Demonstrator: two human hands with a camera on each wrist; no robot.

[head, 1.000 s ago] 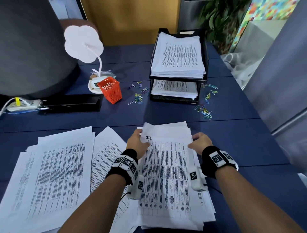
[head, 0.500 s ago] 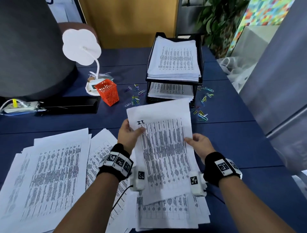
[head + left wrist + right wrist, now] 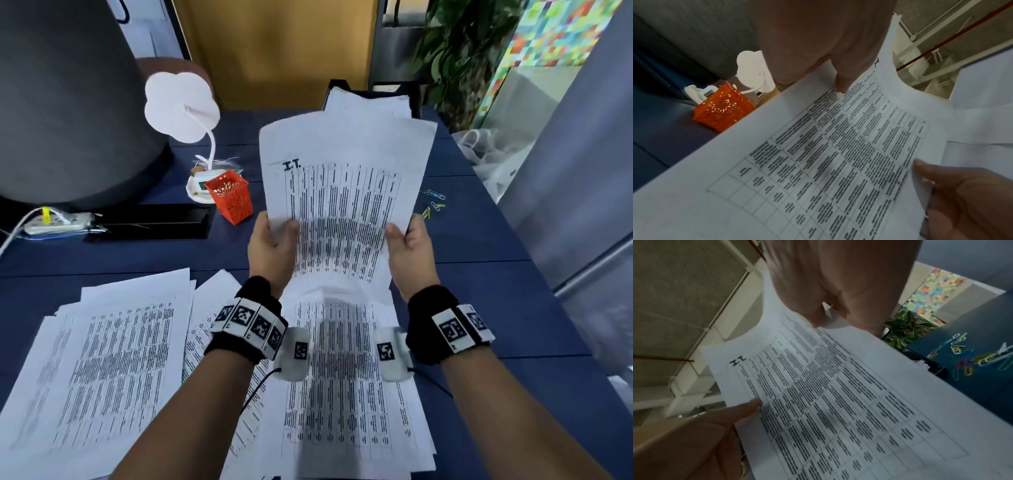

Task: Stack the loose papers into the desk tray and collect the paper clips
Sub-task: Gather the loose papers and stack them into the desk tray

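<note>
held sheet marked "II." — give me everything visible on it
The sheet is white paper printed with a ruled table of dense black text, and "II." is handwritten at its top left corner. It is lifted off the desk and held up in the air, bowed along its length, over the pile of papers. The left hand pinches its left edge and the right hand its right edge, thumbs on the printed face. Whether more sheets lie behind it cannot be told.

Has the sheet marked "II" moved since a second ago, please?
Yes. The sheet has risen off the pile toward the desk tray, both hands holding it.
</note>
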